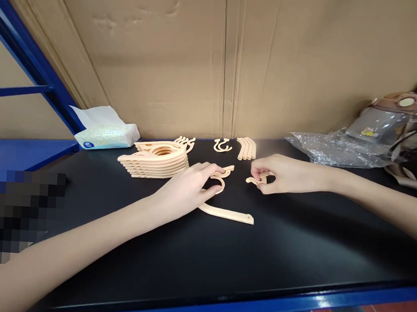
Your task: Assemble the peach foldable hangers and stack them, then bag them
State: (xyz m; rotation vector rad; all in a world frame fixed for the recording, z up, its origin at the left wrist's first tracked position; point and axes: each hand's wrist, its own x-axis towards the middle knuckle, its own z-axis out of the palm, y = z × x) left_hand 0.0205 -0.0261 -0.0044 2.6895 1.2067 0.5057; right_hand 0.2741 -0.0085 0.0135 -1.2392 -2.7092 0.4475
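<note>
My left hand rests on the black tabletop with thumb and fingers closed around a cream plastic hanger piece that has a rounded loop. Just below that hand lies a long curved hanger arm, its left end partly hidden by the hand. To the right, my right hand pinches a small cream hanger hook, mostly covered by the fingers. A gap separates the two held pieces. Left of my left hand stands a neat stack of cream hanger parts.
Behind the hands lie a few loose hooks and a row of curved arms. A tissue pack sits at the back left. Crumpled clear plastic and a bottle are at the right. Cardboard walls the back.
</note>
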